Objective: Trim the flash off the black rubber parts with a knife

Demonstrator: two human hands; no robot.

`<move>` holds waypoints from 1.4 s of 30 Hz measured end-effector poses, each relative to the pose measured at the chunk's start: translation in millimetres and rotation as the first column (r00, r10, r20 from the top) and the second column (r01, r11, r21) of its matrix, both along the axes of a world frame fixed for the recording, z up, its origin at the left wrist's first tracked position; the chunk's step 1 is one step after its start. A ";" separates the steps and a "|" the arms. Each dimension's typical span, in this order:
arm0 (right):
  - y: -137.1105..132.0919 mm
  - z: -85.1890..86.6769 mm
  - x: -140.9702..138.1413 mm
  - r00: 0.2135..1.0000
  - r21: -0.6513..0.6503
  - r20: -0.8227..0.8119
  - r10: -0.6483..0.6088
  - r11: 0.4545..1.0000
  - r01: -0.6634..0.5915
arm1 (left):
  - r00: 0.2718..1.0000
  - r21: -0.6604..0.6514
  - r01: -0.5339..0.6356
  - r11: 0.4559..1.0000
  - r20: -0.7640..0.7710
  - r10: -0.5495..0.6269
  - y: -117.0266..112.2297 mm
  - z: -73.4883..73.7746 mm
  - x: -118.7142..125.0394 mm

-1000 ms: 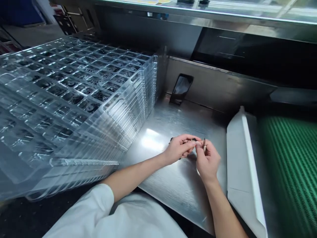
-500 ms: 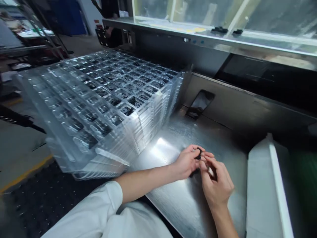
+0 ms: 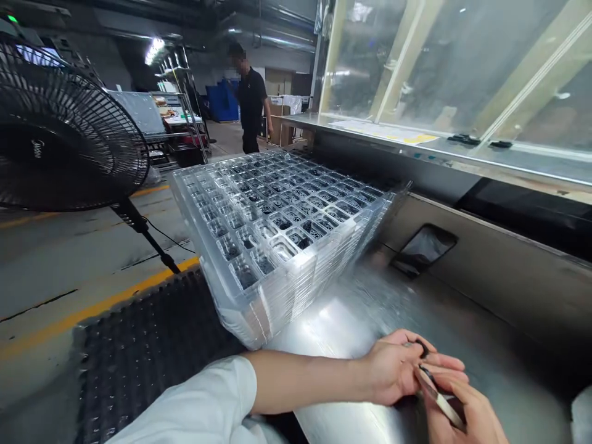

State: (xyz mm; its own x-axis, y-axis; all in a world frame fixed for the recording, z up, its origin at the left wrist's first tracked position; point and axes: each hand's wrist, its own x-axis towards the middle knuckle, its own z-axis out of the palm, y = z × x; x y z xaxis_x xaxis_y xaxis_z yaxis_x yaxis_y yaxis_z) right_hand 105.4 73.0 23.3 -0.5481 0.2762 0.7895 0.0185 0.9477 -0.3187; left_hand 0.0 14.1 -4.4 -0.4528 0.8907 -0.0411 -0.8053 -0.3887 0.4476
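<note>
- While pinching the small black part [image 3: 422, 348] with the left hand [image 3: 392, 370], keep the grip firm
- Hold the slim tool [image 3: 439, 398] tight in the right hand [image 3: 469, 413]

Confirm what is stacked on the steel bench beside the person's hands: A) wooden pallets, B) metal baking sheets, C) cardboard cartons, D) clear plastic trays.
D. The clear plastic trays sit stacked on the steel bench beyond the left hand, with dark round parts visible in their pockets.
</note>
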 end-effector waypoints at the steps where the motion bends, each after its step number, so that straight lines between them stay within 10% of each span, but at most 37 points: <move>1: -0.9 1.3 0.9 1.000 -0.040 0.001 -0.019 0.999 0.019 | 1.000 -0.027 0.001 1.000 -0.008 -0.001 -1.7 1.8 -1.6; 7: -9.1 2.3 4.2 0.989 -0.448 -0.072 -0.132 0.890 0.086 | 0.996 -0.218 -0.043 0.975 -0.084 0.025 -19.3 27.1 -5.0; 15: -6.4 -1.9 4.0 0.959 -0.886 -0.139 -0.247 0.463 -0.009 | 0.964 -0.222 0.132 0.966 -0.200 -0.178 -29.7 42.4 5.6; 25: -5.9 -3.0 9.3 0.987 -0.736 0.006 -0.163 0.667 0.115 | 0.931 -0.276 0.179 0.944 -0.264 -0.253 -30.9 38.2 1.3; 42: -5.3 0.9 6.2 0.993 -0.883 -0.076 -0.091 0.469 -0.025 | 0.889 -0.230 0.103 0.968 -0.415 -0.194 -28.5 37.8 3.2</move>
State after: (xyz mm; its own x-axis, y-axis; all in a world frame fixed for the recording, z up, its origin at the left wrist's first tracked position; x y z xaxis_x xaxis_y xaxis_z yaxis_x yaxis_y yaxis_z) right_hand 111.6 67.7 24.3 -0.4597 0.8729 0.1635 -0.0422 0.1624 -0.9858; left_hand 3.2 -14.4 33.4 -0.3288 0.9429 -0.0530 -0.5561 -0.1479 0.8179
